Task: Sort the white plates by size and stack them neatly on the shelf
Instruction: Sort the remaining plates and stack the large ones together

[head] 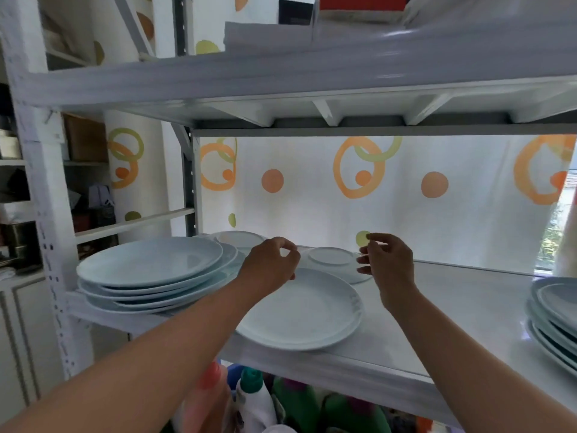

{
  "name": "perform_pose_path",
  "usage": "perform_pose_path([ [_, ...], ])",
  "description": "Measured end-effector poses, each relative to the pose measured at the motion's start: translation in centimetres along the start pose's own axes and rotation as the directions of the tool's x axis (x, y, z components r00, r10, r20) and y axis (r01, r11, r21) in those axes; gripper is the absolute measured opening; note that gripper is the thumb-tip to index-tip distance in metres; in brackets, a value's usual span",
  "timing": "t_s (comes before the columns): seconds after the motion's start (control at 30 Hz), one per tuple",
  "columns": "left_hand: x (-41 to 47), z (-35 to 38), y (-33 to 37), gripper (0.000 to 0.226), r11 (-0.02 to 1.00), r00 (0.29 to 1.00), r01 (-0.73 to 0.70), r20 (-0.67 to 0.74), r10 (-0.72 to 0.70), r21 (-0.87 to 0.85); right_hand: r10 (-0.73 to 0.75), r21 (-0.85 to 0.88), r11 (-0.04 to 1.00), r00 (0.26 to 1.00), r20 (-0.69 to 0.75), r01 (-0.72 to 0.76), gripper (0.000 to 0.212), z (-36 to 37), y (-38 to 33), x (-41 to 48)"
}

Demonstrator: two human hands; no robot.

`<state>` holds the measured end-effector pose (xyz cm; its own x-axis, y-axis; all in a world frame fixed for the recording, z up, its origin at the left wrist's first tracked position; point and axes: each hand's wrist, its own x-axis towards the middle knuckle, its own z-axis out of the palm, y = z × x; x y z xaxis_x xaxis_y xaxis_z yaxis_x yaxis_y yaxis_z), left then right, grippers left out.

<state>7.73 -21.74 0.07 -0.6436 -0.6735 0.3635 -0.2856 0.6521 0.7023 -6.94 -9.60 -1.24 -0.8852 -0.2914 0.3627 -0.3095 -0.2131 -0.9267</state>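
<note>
Below the front edge: green, white and pink plastic bottles (254,398), labels unreadable. On the white shelf (452,310), near the front edge: one large white plate (301,310). Left end: uneven stack of large white plates (150,270). Right end: second plate stack (554,314). Left hand (270,265) and right hand (388,260): half open, empty, flanking small white plate (331,256) toward the back edge. Further plate (239,238) behind left stack.

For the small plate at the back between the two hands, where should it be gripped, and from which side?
Probably the small plate is best gripped by its raised rim, on opposite left and right edges, reaching in from the front. It lies flat, apparently on a wider plate, and the left hand and right hand flank it, both empty.
</note>
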Motion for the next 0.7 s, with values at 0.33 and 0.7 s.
perform_pose_path([
  [0.33,3.5,3.2,-0.7,0.028,0.997,0.992,-0.019,0.127,0.009,0.079,-0.026,-0.644,0.594,0.812,0.583,0.482,0.058,-0.1,4.6,5.5],
  [0.7,6.1,4.7,-0.7,0.026,0.994,0.988,-0.038,0.155,0.023,0.098,0.019,-0.616,0.427,0.675,0.738,0.662,0.060,0.4,7.1,7.1],
])
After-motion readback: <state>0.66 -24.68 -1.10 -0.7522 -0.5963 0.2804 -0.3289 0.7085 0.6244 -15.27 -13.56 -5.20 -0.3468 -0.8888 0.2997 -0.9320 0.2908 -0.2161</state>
